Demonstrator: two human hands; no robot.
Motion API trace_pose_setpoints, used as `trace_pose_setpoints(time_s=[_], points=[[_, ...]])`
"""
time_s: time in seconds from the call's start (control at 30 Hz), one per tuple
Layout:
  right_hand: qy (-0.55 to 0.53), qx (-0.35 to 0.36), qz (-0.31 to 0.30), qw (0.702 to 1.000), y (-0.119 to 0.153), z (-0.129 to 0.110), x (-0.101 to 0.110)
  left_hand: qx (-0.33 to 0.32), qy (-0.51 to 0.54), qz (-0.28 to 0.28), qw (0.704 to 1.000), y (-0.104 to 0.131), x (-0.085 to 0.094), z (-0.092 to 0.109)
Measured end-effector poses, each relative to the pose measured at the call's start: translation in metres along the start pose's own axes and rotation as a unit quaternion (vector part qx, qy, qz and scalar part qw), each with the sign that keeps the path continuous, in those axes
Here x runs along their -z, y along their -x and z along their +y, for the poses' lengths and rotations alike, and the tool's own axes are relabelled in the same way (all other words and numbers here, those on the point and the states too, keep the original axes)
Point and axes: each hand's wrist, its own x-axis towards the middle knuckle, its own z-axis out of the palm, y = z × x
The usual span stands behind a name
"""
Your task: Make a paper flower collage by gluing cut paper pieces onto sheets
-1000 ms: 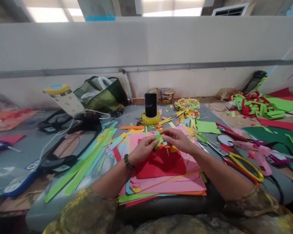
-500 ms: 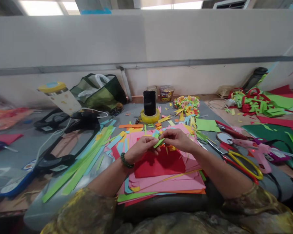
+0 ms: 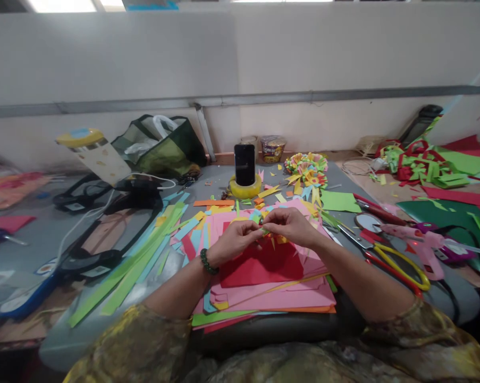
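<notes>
Both hands meet above a red sheet that tops a stack of pink paper. My left hand, with a green bead bracelet on the wrist, pinches a small green paper piece, mostly hidden by the fingers. My right hand has its fingertips closed on the same green piece from the other side. Small yellow and orange cut pieces lie just under the fingers. Long green strips and blue strips lie to the left of the stack.
Red- and yellow-handled scissors and a pink glue gun lie at the right. A phone stands in a yellow tape roll; folded paper ornaments sit beyond. A tilted cup and green bag are at left.
My hands have drawn closer together, and the green piece, which showed as a short strip, is now mostly covered by fingers. The view has tilted down slightly.
</notes>
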Motion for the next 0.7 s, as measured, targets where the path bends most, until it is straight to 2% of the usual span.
trace_pose_setpoints(time_s=[0.13, 0.33, 0.57, 0.7], points=[[-0.009, -0.02, -0.016, 1.0, 0.0006, -0.0025, 0.0014, 0.01, -0.004, 0.0, 1.0, -0.0005, 0.0001, -0.0008], [-0.006, -0.039, -0.041, 0.998, 0.0012, -0.0037, 0.0003, 0.033, 0.024, -0.03, 0.999, 0.0018, 0.0002, 0.0014], [-0.042, -0.069, -0.026, 0.996, 0.0005, -0.0044, 0.0045, 0.066, 0.073, -0.047, 0.994, -0.0009, 0.0053, -0.0004], [-0.049, -0.081, -0.04, 0.995, 0.0, -0.0058, 0.0074, 0.074, 0.071, -0.046, 0.994, -0.0006, 0.0058, -0.0014]])
